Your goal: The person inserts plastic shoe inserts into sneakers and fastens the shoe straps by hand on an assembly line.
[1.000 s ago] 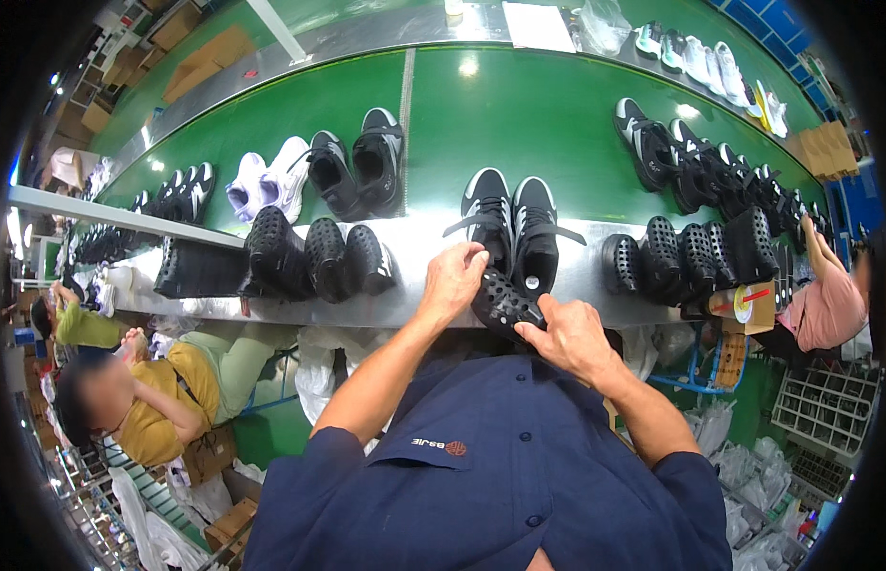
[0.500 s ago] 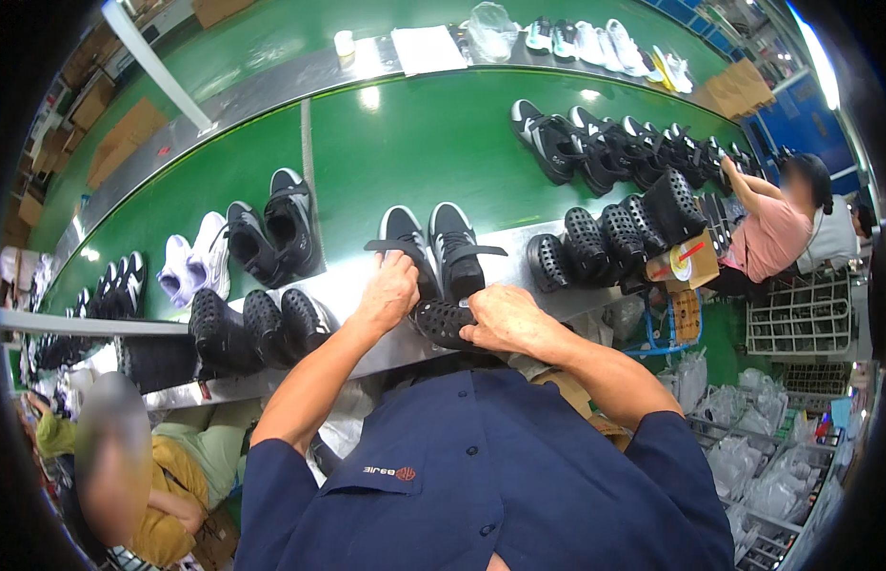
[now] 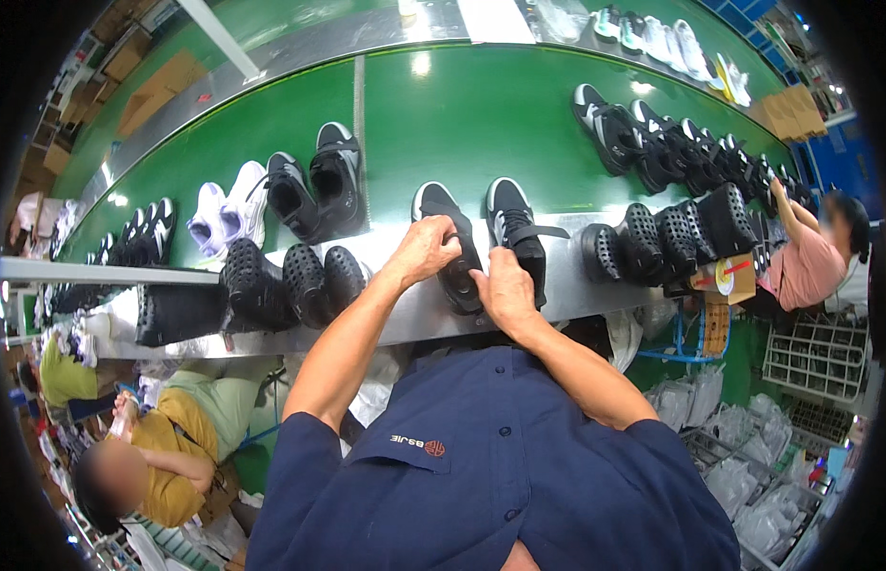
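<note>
A pair of black and grey strapped sneakers lies in front of me, toes pointing away. My left hand [image 3: 428, 250] is closed at the strap of the left sneaker [image 3: 459, 285], its fingers pinching near the upper's opening. Between the two shoes, my right hand [image 3: 507, 291] grips the near side edge of that same sneaker, thumb on its collar; its fingertips are partly hidden. The right sneaker [image 3: 514, 209] stands beside it, its strap [image 3: 541, 232] sticking out to the right.
Black perforated forms stand in groups along the metal edge [image 3: 405, 319], left [image 3: 248, 276] and right [image 3: 643, 240]. Strapped sneakers [image 3: 338, 181] and lilac-white shoes [image 3: 243, 209] sit on the green belt [image 3: 443, 105]. Co-workers are at right [image 3: 812, 262] and lower left [image 3: 171, 428].
My right hand had a black perforated form at the left sneaker's heel; that form no longer shows there. My left hand moved inward over the strap. The whole view shifted.
</note>
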{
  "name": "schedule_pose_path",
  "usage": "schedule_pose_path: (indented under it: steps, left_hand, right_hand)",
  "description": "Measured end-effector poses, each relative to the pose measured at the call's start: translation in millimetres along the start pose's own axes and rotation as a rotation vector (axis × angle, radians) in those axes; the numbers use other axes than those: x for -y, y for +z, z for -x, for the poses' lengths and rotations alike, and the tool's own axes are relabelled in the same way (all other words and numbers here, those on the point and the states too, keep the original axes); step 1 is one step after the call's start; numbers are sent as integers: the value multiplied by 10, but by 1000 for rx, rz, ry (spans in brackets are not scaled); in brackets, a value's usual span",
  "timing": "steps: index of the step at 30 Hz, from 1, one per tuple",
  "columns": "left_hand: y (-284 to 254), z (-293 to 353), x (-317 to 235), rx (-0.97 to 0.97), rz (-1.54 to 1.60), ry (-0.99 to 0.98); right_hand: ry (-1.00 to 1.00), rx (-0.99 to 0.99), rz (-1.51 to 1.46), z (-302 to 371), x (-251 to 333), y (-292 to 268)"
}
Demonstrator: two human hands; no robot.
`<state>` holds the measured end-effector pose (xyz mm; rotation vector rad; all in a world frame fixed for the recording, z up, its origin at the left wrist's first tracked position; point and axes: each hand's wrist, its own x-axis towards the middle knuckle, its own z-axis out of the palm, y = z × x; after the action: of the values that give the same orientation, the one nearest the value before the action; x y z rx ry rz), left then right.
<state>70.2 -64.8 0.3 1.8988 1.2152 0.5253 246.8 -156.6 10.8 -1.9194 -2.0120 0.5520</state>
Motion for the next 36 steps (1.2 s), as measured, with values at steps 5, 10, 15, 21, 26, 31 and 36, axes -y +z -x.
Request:
schedule_pose_path:
  steps: [5, 10, 15, 21, 26, 31, 36]
  left_hand:
    - [85, 256, -6, -2, -245, -75]
    - [516, 314, -15, -235, -238, -321]
    - [639, 181, -131, -409, -365, -425]
    - [473, 392, -199, -448, -565, 237]
    - [369, 296, -204, -266, -752, 519]
    - [323, 367, -287, -258, -704, 404]
    - [527, 661, -411, -457, -490, -132]
  right_hand:
    - [9, 42, -239, -67, -148, 147]
    - [204, 230, -126, -268, -35, 222]
    - [239, 201, -153, -277, -40, 259]
    - [204, 243, -137, -242, -29, 200]
    - [147, 258, -120, -281, -143, 266]
    - [124, 260, -151, -287, -111, 197]
    - [162, 183, -271, -239, 15, 196]
